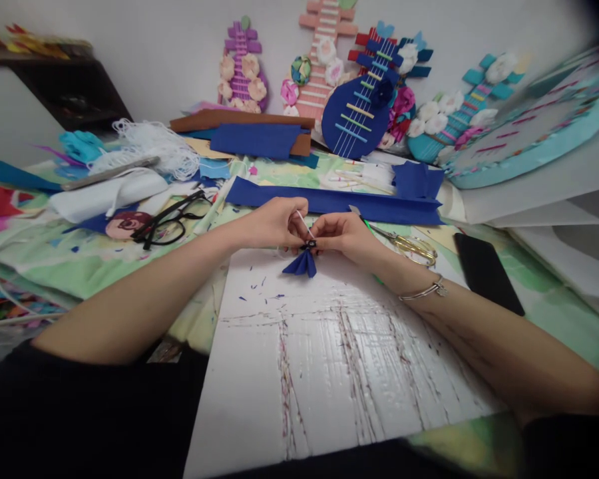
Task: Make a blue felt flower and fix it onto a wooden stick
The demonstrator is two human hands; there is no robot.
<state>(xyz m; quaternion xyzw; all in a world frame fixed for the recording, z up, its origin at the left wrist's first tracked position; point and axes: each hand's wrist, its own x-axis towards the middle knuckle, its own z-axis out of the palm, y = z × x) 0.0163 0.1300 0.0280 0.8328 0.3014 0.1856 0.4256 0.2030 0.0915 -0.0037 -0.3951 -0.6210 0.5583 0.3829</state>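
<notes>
My left hand (283, 223) and my right hand (343, 234) meet over the top of a white board. Between their fingertips is a small piece of pleated dark blue paper (302, 264), its folds fanning out below the pinch. A white string (304, 225) runs from my left fingers down to the gathered end of the paper, where my right thumb and forefinger close. A small dark spot shows at that gathered end; its exact nature is hidden by the fingers. A metal bangle sits on my right wrist.
The scored white board (319, 372) lies under my hands, with blue scraps on it. Gold-handled scissors (414, 247) and a black phone (488, 273) are on the right. Glasses (172, 223) and white string (150, 146) lie left. Blue paper (329, 199) and decorated instrument shapes (357, 116) stand behind.
</notes>
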